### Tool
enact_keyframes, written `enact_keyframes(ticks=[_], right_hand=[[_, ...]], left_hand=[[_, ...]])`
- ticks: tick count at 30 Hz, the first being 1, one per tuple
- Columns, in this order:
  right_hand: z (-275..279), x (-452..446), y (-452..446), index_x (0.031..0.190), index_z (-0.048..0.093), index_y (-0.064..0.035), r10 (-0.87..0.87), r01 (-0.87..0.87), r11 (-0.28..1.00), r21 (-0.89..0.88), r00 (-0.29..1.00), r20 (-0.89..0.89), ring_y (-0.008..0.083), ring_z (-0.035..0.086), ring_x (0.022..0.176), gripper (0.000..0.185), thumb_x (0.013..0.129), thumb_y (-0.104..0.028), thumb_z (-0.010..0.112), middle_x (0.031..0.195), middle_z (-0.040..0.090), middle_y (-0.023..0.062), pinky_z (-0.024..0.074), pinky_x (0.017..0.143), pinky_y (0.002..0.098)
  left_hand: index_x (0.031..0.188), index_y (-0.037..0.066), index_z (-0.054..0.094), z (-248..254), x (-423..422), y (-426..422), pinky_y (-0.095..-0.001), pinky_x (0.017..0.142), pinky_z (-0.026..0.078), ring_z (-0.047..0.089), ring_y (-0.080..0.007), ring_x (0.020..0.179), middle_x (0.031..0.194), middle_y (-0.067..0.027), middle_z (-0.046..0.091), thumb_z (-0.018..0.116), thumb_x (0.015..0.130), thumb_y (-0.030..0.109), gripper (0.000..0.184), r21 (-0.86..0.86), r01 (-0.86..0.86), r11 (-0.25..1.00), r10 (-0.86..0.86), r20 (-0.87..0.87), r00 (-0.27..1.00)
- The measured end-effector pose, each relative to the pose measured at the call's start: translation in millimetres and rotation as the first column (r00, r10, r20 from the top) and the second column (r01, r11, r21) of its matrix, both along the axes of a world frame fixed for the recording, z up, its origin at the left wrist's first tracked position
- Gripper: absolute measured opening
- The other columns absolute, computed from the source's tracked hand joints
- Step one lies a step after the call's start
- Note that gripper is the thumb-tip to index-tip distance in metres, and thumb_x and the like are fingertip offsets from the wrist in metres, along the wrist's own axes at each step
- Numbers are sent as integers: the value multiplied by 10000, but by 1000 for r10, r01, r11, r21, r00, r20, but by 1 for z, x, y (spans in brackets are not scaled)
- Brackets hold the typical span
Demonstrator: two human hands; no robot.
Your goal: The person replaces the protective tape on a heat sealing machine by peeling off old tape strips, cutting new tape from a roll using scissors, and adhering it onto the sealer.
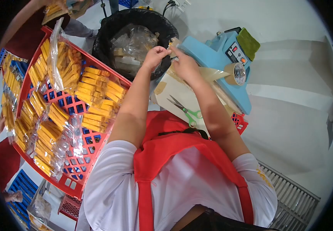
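Note:
Near the left end of a light-blue machine (201, 50), my left hand (155, 58) and my right hand (185, 66) meet, fingertips close together. Both are closed in a pinch, and what lies between the fingers is too small to make out. A strip of brown packing tape (215, 74) runs from the tape roll (235, 74) on the machine and passes behind my right forearm. Below my hands, green-handled scissors (191, 114) lie with blades apart on a pale work surface (170, 86).
A red crate (74, 184) at left holds several clear bags of yellow sticks (51, 136). A black-lined bin (105, 38) with plastic scraps stands behind my left hand. A green cloth (248, 43) rests on the machine. Other people's arms (22, 19) show at the left edge.

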State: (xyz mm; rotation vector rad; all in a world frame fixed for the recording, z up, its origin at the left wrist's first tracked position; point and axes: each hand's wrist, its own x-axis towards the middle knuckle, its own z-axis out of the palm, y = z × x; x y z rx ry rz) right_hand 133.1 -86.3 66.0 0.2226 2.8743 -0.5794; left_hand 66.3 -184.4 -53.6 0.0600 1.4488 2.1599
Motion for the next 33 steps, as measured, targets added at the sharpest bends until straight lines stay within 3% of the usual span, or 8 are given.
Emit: enact_keyframes(ticks=[6,8,11,18,24,27,30,33], right_hand=[[-2,0,0,1218,328,-310,26,-27,1000,12,999,33,305,531,861,499,768,-126,437,971,546,143,417,725,396],[7,-2,-2,1229,316,-309,-9,10,1000,-6,985,170,303,524,879,519,764,-113,437,997,536,150,412,742,386],[2,-4,3,1212,368,-246,-16,30,987,-159,996,86,298,501,943,508,743,-61,429,1095,486,155,394,790,352],[2,-3,14,1181,415,-234,2,7,964,-265,999,33,296,504,925,461,750,-71,427,1035,515,160,399,777,358],[-8,-2,23,1147,456,-169,-9,30,976,-217,995,101,256,542,856,419,749,-40,435,1007,536,155,401,755,311],[-10,-2,20,1135,459,-154,12,-7,990,-139,999,36,285,528,889,391,753,-72,445,1000,534,164,401,771,343],[0,-4,14,1137,450,-150,-33,44,996,-81,990,134,304,501,936,382,758,-99,443,1022,522,164,391,795,367],[3,-4,10,1175,417,-244,-80,87,996,-12,956,283,282,504,956,459,756,-63,364,1070,505,142,398,801,366]], left_hand=[[713,54,553,14,13,-16,-191,586,345,433,-43,624,669,33,517,607,738,175,135,-205,-58,977,64,22,998],[719,42,559,14,17,-9,-194,598,354,445,-47,634,678,25,528,602,741,173,139,-145,-12,989,3,-63,998],[733,15,570,5,14,0,-200,634,373,475,-58,667,705,4,555,599,743,167,155,-115,50,992,-68,-160,985],[668,31,572,2,9,-1,-193,495,324,395,-43,548,599,43,497,637,716,204,191,-319,19,948,-80,-181,980],[657,31,573,1,10,0,-191,484,316,386,-40,541,588,43,490,645,708,226,214,-273,7,962,-55,-168,984],[665,29,577,19,9,-11,-197,506,330,396,-42,557,598,33,501,640,709,246,231,-332,84,940,-128,-112,985],[660,31,579,25,3,-11,-204,507,334,399,-46,553,595,28,503,641,704,270,251,-333,109,937,-163,-141,976],[589,43,542,25,-4,-2,-212,451,294,354,-46,493,535,40,451,658,684,289,287,-300,17,954,-78,-191,979]])
